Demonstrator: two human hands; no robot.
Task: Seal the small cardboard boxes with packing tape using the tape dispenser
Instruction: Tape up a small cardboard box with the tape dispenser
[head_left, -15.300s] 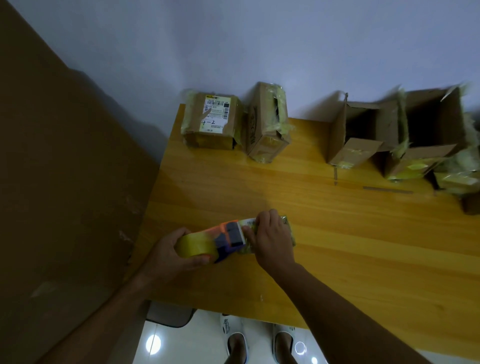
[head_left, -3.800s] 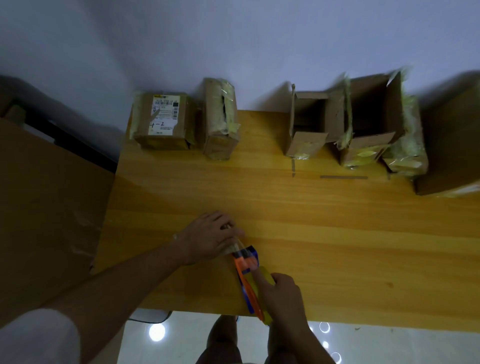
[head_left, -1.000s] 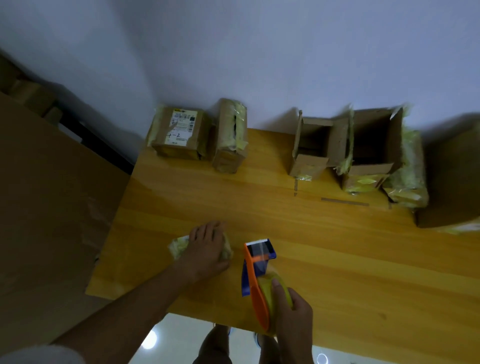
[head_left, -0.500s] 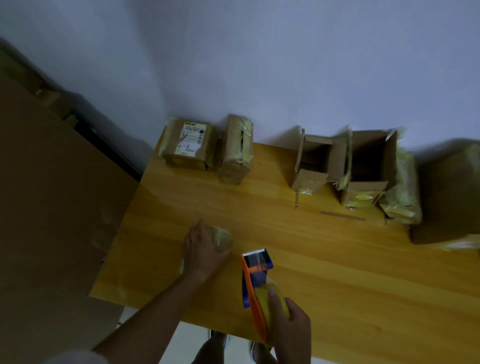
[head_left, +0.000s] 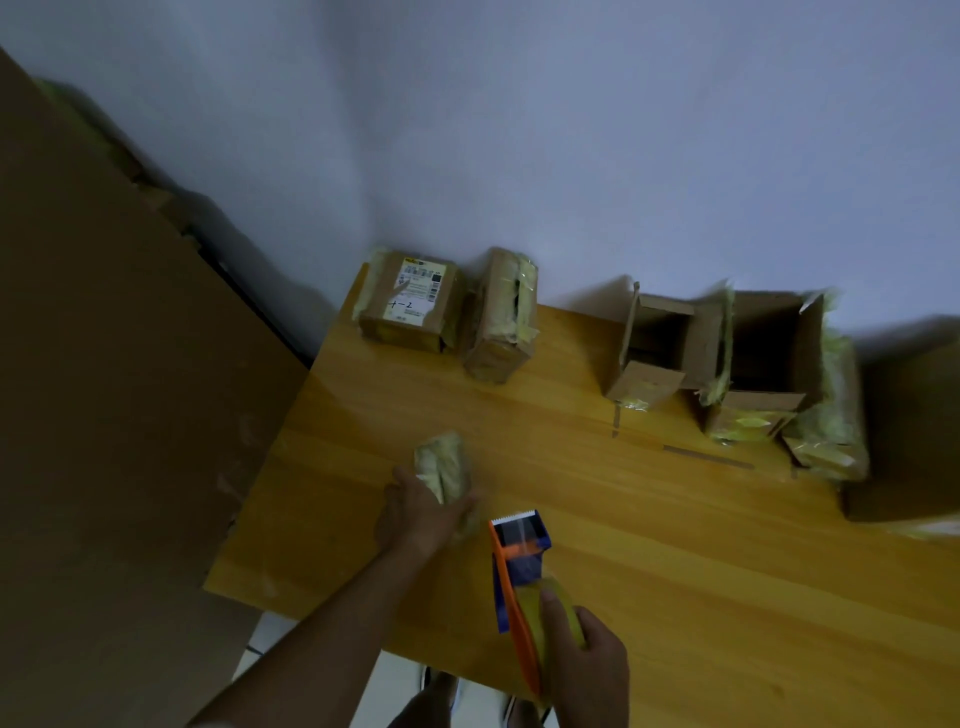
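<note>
Wooden tabletop (head_left: 675, 545) is set against a pale wall. Small tape-wrapped box (head_left: 441, 465) is gripped by the left hand (head_left: 421, 512), fingers curled round it, near the front left edge. Tape dispenser (head_left: 519, 566) is gripped by the right hand (head_left: 584, 660), thumb on the roll, just right of the box. Two sealed boxes (head_left: 410, 304) and open boxes (head_left: 711, 353) are lined along the wall.

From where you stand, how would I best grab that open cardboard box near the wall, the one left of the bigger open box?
Probably pinch the open cardboard box by its upright left wall, coming from the table's near side. Its mouth faces you, so fingers can slip inside. Its lower flap hangs loose, so avoid that.
</note>
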